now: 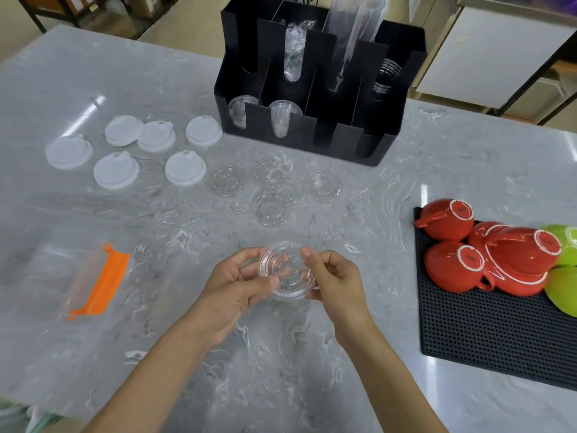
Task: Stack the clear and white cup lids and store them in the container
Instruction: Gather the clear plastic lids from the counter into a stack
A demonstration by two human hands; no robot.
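Both my hands hold a small stack of clear lids point(285, 270) above the near middle of the marble counter. My left hand point(237, 282) grips its left edge, my right hand point(335, 281) pinches its right edge. Several loose clear lids point(271, 195) lie flat further back in the middle. Several white lids point(117, 170) are spread at the back left. The black divided container point(340, 139) stands at the back centre, with clear cups and wrapped sleeves in its slots.
A clear plastic bag with an orange strip point(104, 282) lies at the left. At the right, a black rubber mat point(487, 320) carries upturned red cups point(452, 267) and green bowls point(562, 289). Shelving and cabinets stand behind the counter.
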